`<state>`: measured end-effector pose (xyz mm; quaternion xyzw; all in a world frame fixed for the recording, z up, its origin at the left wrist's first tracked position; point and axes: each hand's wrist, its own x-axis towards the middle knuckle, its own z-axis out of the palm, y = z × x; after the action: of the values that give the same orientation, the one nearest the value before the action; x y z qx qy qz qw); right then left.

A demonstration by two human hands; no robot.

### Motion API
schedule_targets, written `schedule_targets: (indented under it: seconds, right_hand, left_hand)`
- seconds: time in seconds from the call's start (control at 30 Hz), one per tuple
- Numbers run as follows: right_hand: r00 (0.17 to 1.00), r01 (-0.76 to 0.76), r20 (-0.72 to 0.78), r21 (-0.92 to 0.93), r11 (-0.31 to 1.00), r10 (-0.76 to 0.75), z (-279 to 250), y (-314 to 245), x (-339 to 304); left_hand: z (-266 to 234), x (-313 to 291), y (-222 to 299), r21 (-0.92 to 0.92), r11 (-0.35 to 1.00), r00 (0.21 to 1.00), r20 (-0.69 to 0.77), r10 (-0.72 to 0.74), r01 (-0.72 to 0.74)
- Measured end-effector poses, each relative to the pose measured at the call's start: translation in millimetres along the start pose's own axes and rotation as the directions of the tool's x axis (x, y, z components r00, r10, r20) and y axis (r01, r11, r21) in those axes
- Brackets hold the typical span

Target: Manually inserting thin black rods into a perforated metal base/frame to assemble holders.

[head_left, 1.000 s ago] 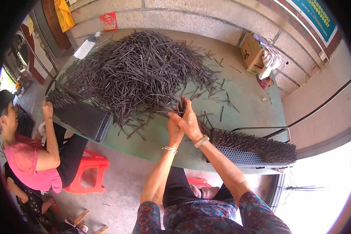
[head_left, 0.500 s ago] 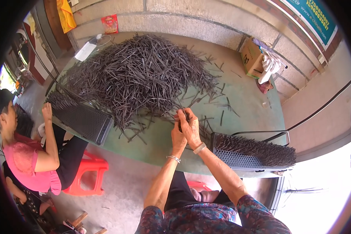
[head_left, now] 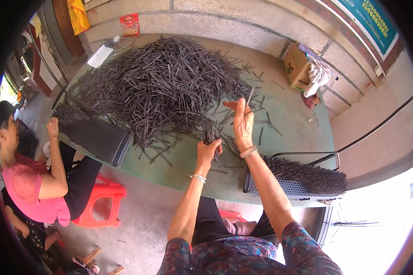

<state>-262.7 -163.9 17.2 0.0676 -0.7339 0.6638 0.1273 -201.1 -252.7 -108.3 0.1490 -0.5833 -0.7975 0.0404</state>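
Observation:
My left hand (head_left: 209, 150) is closed around a bundle of thin dark sticks (head_left: 210, 129) that stands up out of the fist, at the near edge of a large pile of the same sticks (head_left: 165, 80). A little to the right and farther out is my right hand (head_left: 243, 123), with one thin stick (head_left: 250, 95) rising from its fingers and one finger stretched toward the left. Beside my right forearm lies a black perforated rack (head_left: 280, 187), its holes filled toward the right with upright dark sticks (head_left: 312, 176).
The green table (head_left: 188, 176) carries loose sticks around the pile. At left, a person in pink (head_left: 36, 188) reaches to another perforated rack (head_left: 94, 140), next to a red stool (head_left: 101, 206). A cardboard box with cloth (head_left: 296, 68) stands far right; a white power strip (head_left: 99, 56) lies far left.
My hands were together over the sticks and are now apart. The right hand has moved up and to the right with a single stick; the left keeps the bundle, slightly lower.

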Motion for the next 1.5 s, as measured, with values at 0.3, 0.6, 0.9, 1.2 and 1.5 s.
schedule_targets:
  seconds: [0.3,0.6,0.9,1.2,1.5]
  right_hand:
    - [0.923,0.234,0.378,-0.697,0.677,0.07,5.0,61.1,-31.6]
    - [0.901,0.092,0.427,-0.359,0.929,0.076,-0.5,59.7,-32.6]
    - [0.934,-0.212,0.318,0.12,0.97,0.165,14.0,35.7,-73.8]
    - [0.929,-0.172,0.346,0.076,0.982,0.136,10.8,8.4,-81.6]
    - [0.908,-0.064,0.401,-0.15,0.987,0.119,7.0,7.9,-79.0]
  left_hand:
    - [-11.4,7.7,-3.7,-0.737,0.633,0.971,0.185,-0.15,0.238]
    - [0.6,-10.0,19.2,-0.572,0.814,0.994,0.084,-0.069,0.105]
    - [-7.8,-33.5,10.2,0.19,0.914,0.919,-0.101,0.382,-0.359]
    - [-9.3,-32.4,2.4,-0.032,0.917,0.916,-0.08,0.394,-0.398]
    - [-9.6,-42.7,8.6,0.15,0.938,0.946,-0.043,0.322,-0.312]
